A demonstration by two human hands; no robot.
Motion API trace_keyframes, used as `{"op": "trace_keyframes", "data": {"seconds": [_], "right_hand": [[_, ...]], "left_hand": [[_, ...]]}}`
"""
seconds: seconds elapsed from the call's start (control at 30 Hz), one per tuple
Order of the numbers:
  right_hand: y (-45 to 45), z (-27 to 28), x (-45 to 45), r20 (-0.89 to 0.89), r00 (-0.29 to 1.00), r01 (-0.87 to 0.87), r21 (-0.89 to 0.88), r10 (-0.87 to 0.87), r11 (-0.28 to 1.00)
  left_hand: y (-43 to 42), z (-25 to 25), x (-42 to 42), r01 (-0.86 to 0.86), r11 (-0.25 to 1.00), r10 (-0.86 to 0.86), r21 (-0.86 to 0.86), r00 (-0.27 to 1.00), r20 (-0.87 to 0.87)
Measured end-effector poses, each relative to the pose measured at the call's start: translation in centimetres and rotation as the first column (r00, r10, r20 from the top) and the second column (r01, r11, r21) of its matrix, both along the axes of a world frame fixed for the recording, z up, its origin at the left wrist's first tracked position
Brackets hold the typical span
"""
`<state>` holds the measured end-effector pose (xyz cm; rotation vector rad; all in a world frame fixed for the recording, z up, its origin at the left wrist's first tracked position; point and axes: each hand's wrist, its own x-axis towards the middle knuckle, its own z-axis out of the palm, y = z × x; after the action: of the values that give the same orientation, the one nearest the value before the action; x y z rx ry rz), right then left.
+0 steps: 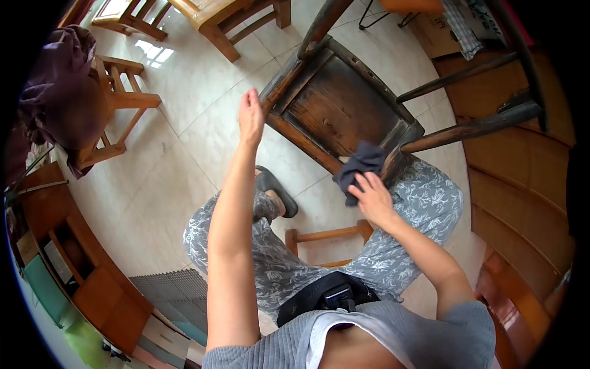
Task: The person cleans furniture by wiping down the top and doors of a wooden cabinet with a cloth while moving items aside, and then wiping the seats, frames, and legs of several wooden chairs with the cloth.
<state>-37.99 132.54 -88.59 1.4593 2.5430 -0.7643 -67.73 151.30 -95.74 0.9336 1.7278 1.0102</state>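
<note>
A dark, worn wooden chair [344, 107] lies tipped over in front of me, its seat panel facing up and its legs pointing to the upper right. My left hand [251, 118] is at the chair's left edge, fingers close together against the wood, the thumb hidden. Under the fingers of my right hand [372, 198] is a bunched dark cloth [364, 161], pressed on the chair's near edge beside my knee. The chair's near corner is against my leg.
Wooden stools [126, 98] stand at the upper left, one with purple fabric [58, 80] by it. Another stool [224, 24] is at the top. A low stool [329, 234] shows between my legs. Brown cabinet panels [516, 178] line the right side.
</note>
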Motion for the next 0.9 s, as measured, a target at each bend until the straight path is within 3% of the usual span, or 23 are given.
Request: {"op": "trace_keyframes", "data": {"seconds": [0.03, 0.07, 0.13, 0.23, 0.27, 0.4, 0.43, 0.53, 0.6, 0.67, 0.77, 0.8, 0.87, 0.9], "right_hand": [[0.6, 0.7, -0.1, -0.004, 0.998, 0.067, 0.067, -0.067, 0.996], [1.5, 1.3, -0.5, -0.013, 0.99, 0.14, 0.134, -0.14, 0.981], [5.6, -0.2, -2.5, -0.028, 0.993, 0.121, 0.117, -0.119, 0.986], [12.5, -4.1, -7.8, -0.132, 0.977, 0.2, 0.324, -0.165, 0.925], [15.3, -4.2, -9.0, -0.168, 0.97, 0.226, 0.37, -0.174, 0.901], [24.4, -5.5, -5.0, -0.087, 0.934, 0.323, 0.615, -0.346, 0.719], [23.7, -4.7, -3.8, -0.163, 0.938, 0.337, 0.64, -0.307, 0.691], [13.7, -3.2, -2.0, 0.003, 0.882, 0.415, 0.47, -0.472, 0.779], [6.4, -2.3, -3.0, 0.176, 0.868, 0.395, 0.323, -0.464, 0.86], [4.8, -0.8, -7.4, 0.427, 0.835, 0.369, 0.034, -0.347, 0.929], [9.6, -2.9, -10.9, -0.153, 0.959, 0.251, 0.072, -0.238, 0.965], [12.3, -4.1, -11.7, -0.319, 0.934, 0.21, 0.128, -0.16, 0.969], [16.7, -8.3, -13.9, -0.621, 0.758, 0.14, -0.145, -0.2, 0.979], [18.3, -7.3, -14.1, -0.603, 0.797, 0.057, 0.014, -0.037, 0.998]], "left_hand": [[0.4, -1.4, 0.1, 0.107, 0.994, -0.101, 0.025, 0.978, -0.183], [0.3, -1.7, 1.1, 0.034, 0.998, -0.009, 0.06, 0.925, -0.379], [0.1, -1.4, 1.8, -0.142, 0.986, 0.159, 0.087, 0.96, -0.229], [0.9, -3.1, 2.8, -0.327, 0.943, 0.319, 0.066, 0.829, -0.459], [1.1, -2.7, 3.1, -0.373, 0.927, 0.352, 0.049, 0.816, -0.459], [1.1, -1.7, 2.9, -0.28, 0.958, 0.268, 0.062, 0.794, -0.546], [1.1, -1.6, 3.0, -0.276, 0.959, 0.268, 0.072, 0.789, -0.553], [0.9, -1.5, 3.2, -0.284, 0.958, 0.268, 0.049, 0.816, -0.512], [0.7, -1.5, 3.2, -0.299, 0.953, 0.289, 0.059, 0.824, -0.488], [0.5, -1.7, 3.3, -0.282, 0.953, 0.299, 0.11, 0.817, -0.493], [0.7, -1.7, 3.3, -0.281, 0.95, 0.313, 0.14, 0.819, -0.481], [0.8, -1.8, 3.4, -0.29, 0.948, 0.317, 0.129, 0.831, -0.457], [0.7, -2.2, 3.0, -0.295, 0.951, 0.306, 0.095, 0.854, -0.421], [1.0, -3.4, 2.6, -0.35, 0.927, 0.375, 0.136, 0.858, -0.351]]}}
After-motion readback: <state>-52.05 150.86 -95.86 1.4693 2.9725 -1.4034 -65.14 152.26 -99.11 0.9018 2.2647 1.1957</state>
